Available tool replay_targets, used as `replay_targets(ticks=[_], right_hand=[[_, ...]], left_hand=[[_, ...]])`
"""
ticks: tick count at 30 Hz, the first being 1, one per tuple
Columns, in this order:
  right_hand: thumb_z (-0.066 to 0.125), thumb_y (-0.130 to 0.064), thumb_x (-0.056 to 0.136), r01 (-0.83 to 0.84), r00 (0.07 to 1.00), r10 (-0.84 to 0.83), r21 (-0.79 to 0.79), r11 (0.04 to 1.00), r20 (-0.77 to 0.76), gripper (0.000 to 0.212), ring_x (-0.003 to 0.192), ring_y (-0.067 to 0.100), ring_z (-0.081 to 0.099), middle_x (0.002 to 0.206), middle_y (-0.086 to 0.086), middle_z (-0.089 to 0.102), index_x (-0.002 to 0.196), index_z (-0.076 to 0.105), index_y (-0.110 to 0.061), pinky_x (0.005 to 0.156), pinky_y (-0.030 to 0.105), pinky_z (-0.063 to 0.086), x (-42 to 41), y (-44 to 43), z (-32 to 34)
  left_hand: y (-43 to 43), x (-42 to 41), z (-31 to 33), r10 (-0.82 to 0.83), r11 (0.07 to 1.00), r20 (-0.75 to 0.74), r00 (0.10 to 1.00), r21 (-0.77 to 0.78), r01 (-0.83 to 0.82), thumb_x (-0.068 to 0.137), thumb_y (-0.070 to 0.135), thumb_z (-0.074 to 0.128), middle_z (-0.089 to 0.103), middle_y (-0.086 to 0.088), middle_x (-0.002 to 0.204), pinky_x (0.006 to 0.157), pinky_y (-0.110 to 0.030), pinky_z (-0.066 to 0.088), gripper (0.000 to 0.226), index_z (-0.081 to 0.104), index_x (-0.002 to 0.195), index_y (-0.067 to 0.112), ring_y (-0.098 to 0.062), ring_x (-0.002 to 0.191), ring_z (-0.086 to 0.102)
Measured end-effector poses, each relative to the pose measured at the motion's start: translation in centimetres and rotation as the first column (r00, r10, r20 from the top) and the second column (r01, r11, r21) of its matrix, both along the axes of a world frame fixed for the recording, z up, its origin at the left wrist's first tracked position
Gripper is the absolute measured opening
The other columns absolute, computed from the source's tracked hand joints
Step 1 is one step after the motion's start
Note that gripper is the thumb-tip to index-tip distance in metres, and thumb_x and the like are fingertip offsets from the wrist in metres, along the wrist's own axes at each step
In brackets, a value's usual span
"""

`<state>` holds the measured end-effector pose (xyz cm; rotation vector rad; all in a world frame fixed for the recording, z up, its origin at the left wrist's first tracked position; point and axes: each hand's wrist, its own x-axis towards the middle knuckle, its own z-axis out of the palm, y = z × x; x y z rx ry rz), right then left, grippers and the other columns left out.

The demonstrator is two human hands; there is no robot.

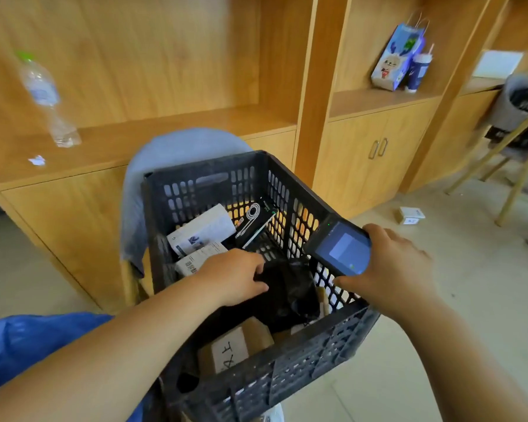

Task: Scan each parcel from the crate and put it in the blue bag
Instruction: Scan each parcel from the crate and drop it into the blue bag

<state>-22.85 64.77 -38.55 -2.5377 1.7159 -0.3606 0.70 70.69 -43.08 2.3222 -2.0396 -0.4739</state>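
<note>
Left hand (235,277) down in the crate (287,360), fingers (255,265) curled round the black parcel (290,289); right hand (390,264) grips the scanner (342,251) at the right rim.

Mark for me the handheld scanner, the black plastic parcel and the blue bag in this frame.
handheld scanner (343,252): head view, on its lit screen.
black plastic parcel (291,289): head view, on the crumpled wrap near its middle.
blue bag (28,339): head view, on the bare blue material at the lower left.

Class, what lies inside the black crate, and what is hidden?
A black parcel gripped by the left hand, white parcels, a cable box, a brown carton. Anything beneath them is covered.
</note>
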Motion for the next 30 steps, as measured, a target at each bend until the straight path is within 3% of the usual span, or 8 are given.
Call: replay_targets(ticks=[3, 6, 11, 13, 16, 21, 28, 30], right_hand=[[0.070, -0.060, 0.056, -0.004, 1.000, 0.004, -0.004, 1.000, -0.023, 0.070, 0.082, 0.022, 0.050, 0.092, -0.004, 0.050, 0.111, 0.045, -0.023, 0.071, 0.035, 0.043, 0.2, -1.6, -0.7], [0.067, -0.061, 0.056, -0.010, 1.000, 0.010, -0.014, 1.000, -0.020, 0.067, 0.079, 0.020, 0.050, 0.087, -0.006, 0.049, 0.108, 0.047, -0.024, 0.069, 0.033, 0.041, 0.5, -2.9, -1.2], [0.067, -0.062, 0.058, -0.007, 1.000, 0.007, -0.014, 1.000, -0.006, 0.068, 0.075, 0.018, 0.046, 0.083, -0.008, 0.044, 0.111, 0.047, -0.023, 0.065, 0.031, 0.035, 0.7, -3.9, -1.8], [0.065, -0.063, 0.059, -0.002, 1.000, 0.002, -0.003, 1.000, 0.001, 0.071, 0.076, 0.018, 0.045, 0.085, -0.008, 0.045, 0.114, 0.046, -0.024, 0.066, 0.031, 0.036, 0.6, -4.1, -2.0], [0.063, -0.066, 0.059, -0.002, 1.000, 0.002, 0.014, 1.000, 0.008, 0.071, 0.077, 0.018, 0.045, 0.087, -0.008, 0.046, 0.115, 0.046, -0.025, 0.067, 0.031, 0.037, 0.5, -4.2, -2.1], [0.065, -0.066, 0.059, -0.009, 0.999, 0.008, 0.027, 1.000, 0.040, 0.070, 0.077, 0.018, 0.046, 0.086, -0.007, 0.047, 0.112, 0.046, -0.025, 0.066, 0.031, 0.038, 0.4, -4.2, -2.0], [0.070, -0.059, 0.058, -0.001, 0.999, 0.001, 0.009, 1.000, 0.039, 0.064, 0.076, 0.019, 0.046, 0.085, -0.008, 0.046, 0.107, 0.048, -0.024, 0.066, 0.030, 0.037, 0.5, -3.4, -1.3], [0.069, -0.060, 0.058, 0.001, 0.999, -0.001, 0.006, 1.000, 0.037, 0.065, 0.076, 0.018, 0.045, 0.085, -0.008, 0.046, 0.107, 0.047, -0.024, 0.065, 0.030, 0.036, 0.6, -3.1, -1.1]], left_hand=[[-3.8, -0.9, -2.9, -0.081, 0.992, 0.002, 0.997, 0.098, 0.080, 0.086, 0.049, 0.062, 0.050, -0.001, 0.133, 0.090, -0.037, 0.046, 0.057, 0.043, 0.134, 0.026, -0.023, 0.118, 0.052], [-7.0, -1.8, -5.8, -0.180, 0.969, -0.023, 0.983, 0.169, 0.182, 0.079, 0.051, 0.070, 0.026, -0.005, 0.153, 0.109, -0.046, 0.034, 0.092, 0.018, 0.150, 0.023, -0.031, 0.139, 0.028], [-9.5, -2.8, -9.7, -0.293, 0.912, 0.023, 0.956, 0.307, 0.272, 0.064, 0.065, 0.074, -0.014, -0.006, 0.159, 0.114, -0.058, 0.017, 0.128, -0.016, 0.149, 0.034, -0.043, 0.144, -0.006], [-9.7, -3.1, -11.0, -0.342, 0.889, 0.094, 0.935, 0.355, 0.290, 0.066, 0.063, 0.074, -0.016, -0.007, 0.159, 0.111, -0.060, 0.019, 0.123, -0.012, 0.150, 0.035, -0.047, 0.142, 0.000], [-9.6, -3.3, -11.7, -0.361, 0.896, 0.172, 0.916, 0.337, 0.289, 0.079, 0.047, 0.069, -0.003, -0.013, 0.156, 0.101, -0.054, 0.036, 0.096, 0.006, 0.149, 0.031, -0.050, 0.131, 0.027], [-9.3, -3.4, -10.2, -0.336, 0.913, 0.102, 0.936, 0.278, 0.298, 0.089, 0.033, 0.059, 0.022, -0.016, 0.144, 0.078, -0.043, 0.049, 0.067, 0.021, 0.143, 0.026, -0.042, 0.107, 0.050], [-7.6, -1.7, -5.6, -0.215, 0.972, 0.163, 0.963, 0.127, 0.196, 0.092, 0.017, 0.049, 0.038, -0.010, 0.130, 0.070, -0.036, 0.044, 0.043, 0.041, 0.134, 0.017, -0.034, 0.103, 0.054], [-6.7, -0.7, -4.1, -0.225, 0.974, 0.252, 0.941, 0.048, 0.220, 0.088, 0.019, 0.054, 0.033, -0.005, 0.138, 0.079, -0.038, 0.047, 0.036, 0.051, 0.124, 0.016, -0.031, 0.115, 0.047]])
